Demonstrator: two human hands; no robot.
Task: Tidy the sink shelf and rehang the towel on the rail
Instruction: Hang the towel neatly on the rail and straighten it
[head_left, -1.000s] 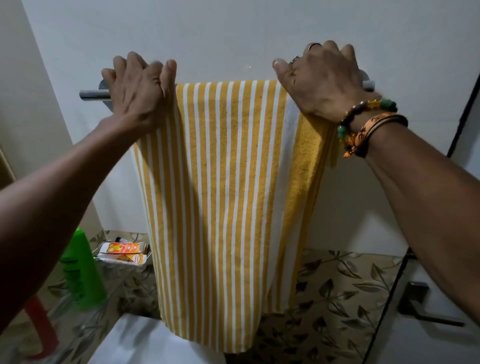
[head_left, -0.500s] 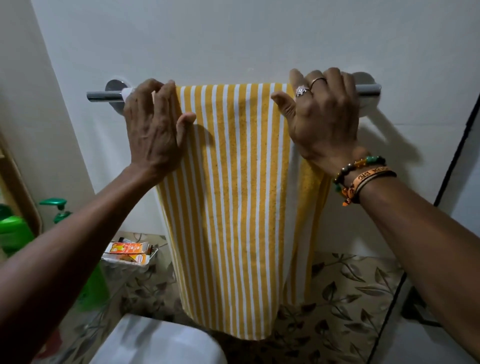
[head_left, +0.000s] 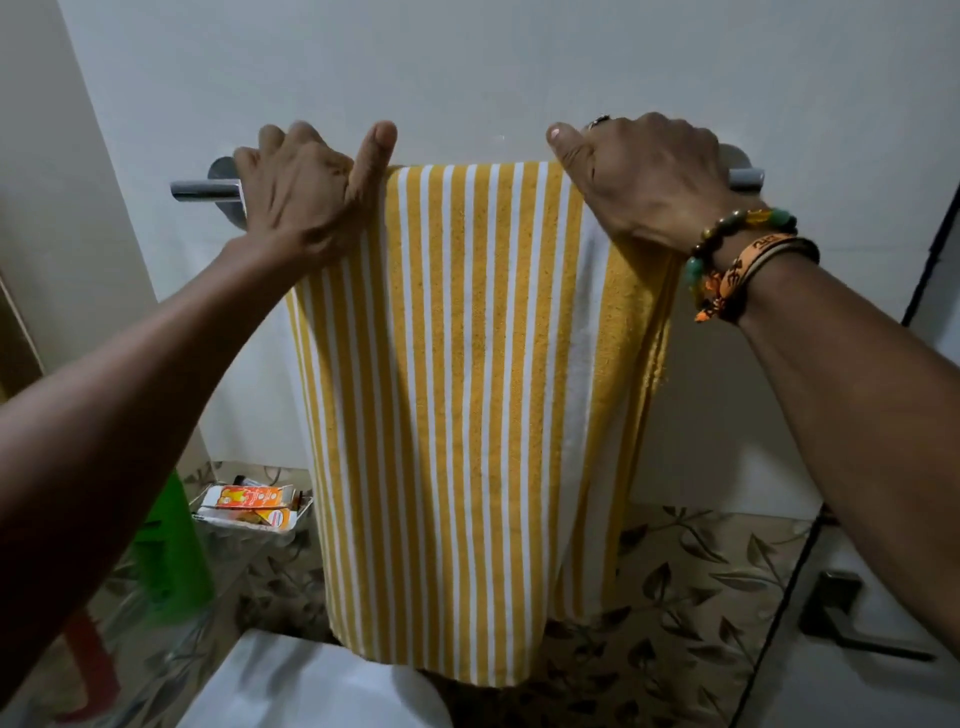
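A yellow and white striped towel (head_left: 467, 389) hangs over the chrome rail (head_left: 202, 188) on the white wall, its lower hem near the white cistern. My left hand (head_left: 306, 192) lies on the towel's top left corner, fingers curled over the rail and thumb pointing up. My right hand (head_left: 644, 176), with a ring and beaded bracelets, grips the top right corner the same way, fingers folded over the rail. The rail's two ends stick out beyond my hands.
Lower left, a small wire shelf (head_left: 296, 525) holds an orange carton (head_left: 249, 496) and a tube. A green bottle (head_left: 166, 561) stands beside it, partly behind my left arm. A white cistern lid (head_left: 311, 686) is below the towel. A door handle (head_left: 852, 618) is at lower right.
Both hands slid up from the towel's front face to the rail top and curled over it. The left thumb now points up. The towel hangs about as before.
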